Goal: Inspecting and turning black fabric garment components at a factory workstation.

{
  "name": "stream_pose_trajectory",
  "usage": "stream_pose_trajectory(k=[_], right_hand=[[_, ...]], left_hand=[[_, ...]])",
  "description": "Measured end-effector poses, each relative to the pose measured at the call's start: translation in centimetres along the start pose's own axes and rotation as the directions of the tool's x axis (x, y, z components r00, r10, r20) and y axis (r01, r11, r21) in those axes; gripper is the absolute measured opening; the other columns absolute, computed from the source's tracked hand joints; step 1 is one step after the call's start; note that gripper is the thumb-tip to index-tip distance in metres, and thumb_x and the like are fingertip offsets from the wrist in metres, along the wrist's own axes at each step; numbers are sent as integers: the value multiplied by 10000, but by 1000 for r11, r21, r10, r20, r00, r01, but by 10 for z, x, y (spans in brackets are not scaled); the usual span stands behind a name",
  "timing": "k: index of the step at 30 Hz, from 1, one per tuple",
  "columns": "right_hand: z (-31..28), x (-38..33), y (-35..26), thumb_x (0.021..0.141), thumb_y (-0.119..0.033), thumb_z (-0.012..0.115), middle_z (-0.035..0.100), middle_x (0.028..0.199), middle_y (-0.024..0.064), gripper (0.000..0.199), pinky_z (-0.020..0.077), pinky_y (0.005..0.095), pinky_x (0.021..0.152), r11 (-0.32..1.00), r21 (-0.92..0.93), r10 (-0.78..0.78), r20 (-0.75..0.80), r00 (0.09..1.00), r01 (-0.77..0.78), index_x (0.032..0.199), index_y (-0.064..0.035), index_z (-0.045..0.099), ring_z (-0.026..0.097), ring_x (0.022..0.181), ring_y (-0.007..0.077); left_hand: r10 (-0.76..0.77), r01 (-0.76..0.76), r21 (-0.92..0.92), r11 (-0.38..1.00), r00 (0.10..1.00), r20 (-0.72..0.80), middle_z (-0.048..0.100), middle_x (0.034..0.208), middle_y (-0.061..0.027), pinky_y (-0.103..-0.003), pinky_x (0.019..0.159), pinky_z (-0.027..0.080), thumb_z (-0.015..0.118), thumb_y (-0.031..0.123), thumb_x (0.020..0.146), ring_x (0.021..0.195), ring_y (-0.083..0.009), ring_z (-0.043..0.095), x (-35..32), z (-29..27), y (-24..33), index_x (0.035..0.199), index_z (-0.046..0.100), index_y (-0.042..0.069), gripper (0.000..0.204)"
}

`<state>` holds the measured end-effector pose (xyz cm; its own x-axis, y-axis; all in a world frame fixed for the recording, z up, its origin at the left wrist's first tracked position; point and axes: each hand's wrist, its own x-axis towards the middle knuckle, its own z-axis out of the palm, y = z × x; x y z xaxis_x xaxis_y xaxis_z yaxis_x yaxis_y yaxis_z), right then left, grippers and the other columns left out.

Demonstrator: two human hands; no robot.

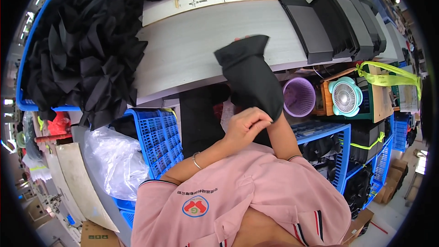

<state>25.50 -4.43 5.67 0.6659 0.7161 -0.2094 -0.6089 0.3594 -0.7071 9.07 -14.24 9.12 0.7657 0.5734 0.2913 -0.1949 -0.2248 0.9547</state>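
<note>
From the head camera, we are seeing the left hand (245, 126) curling its fingers tight on the bottom edge of a black cloth sleeve (251, 77). The sleeve is standing up and covering the right hand (241, 39), so we cannot tell if that hand is open or closed; only a tiny bit of fingertip is peeking out at the top. The sleeve is hanging just above the left hand, in front of the grey table (192, 45). Far to the left of the hands, a big pile of black cloth (87, 50) is sitting. To the right, flat black stacks (329, 23) are lying, and a purple basket (299, 97) and a small fan (345, 97) are waiting lower down.
</note>
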Motion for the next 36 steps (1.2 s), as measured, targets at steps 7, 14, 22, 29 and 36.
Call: stream_pose_trajectory(k=[7, 14, 22, 29, 36], right_hand=[[-30, 14, -18, 980, -26, 431, 537, 1351, 107, 402, 470, 274, 970, 988, 156, 47, -181, 982, -18, 1381, -48, 445, 579, 1171, 209], [-30, 3, -25, 912, 19, 495, 605, 1232, 65, 330, 451, 238, 896, 912, -409, 8, -39, 999, -23, 1216, -40, 609, 588, 1095, 158], [-16, -45, -14, 916, -232, 555, 602, 1207, 101, 184, 425, 340, 984, 956, -255, -82, 240, 967, 145, 948, -71, 639, 574, 1136, 230], [-53, 25, -36, 965, -148, 532, 579, 1301, 112, 248, 375, 279, 1022, 955, -270, -143, -51, 988, 124, 1195, -56, 545, 567, 1154, 194], [-68, 16, -26, 1010, -206, 528, 619, 1258, 94, 333, 372, 249, 1021, 747, -459, -440, 199, 875, 480, 1281, -15, 533, 574, 1120, 154]], left_hand=[[-314, 312, -44, 949, 947, -63, 705, 871, -80, -274, 658, 508, 663, 68, 915, 715, -140, 652, -52, -22, -12, 953, 696, 7, 79], [-299, 299, -23, 954, 945, -132, 709, 1072, -122, -325, 896, 516, 507, 139, 1009, 1023, -197, 667, -52, -60, -41, 1142, 662, -15, 256], [81, -70, 122, 990, 993, -83, 449, 1498, -173, -416, 1175, 225, 464, 284, 1033, 1459, -348, 291, 56, -46, -18, 1385, 546, 35, 439], [290, -233, 335, 913, 948, -131, 673, 1185, -107, -354, 933, 481, 800, 35, 735, 1133, -280, 604, 16, -17, -13, 794, 712, 44, 106], [-44, 88, 202, 976, 976, -213, 668, 1015, -37, -248, 781, 463, 713, 90, 885, 911, -122, 606, 1, -9, -26, 1049, 650, 38, 184]])
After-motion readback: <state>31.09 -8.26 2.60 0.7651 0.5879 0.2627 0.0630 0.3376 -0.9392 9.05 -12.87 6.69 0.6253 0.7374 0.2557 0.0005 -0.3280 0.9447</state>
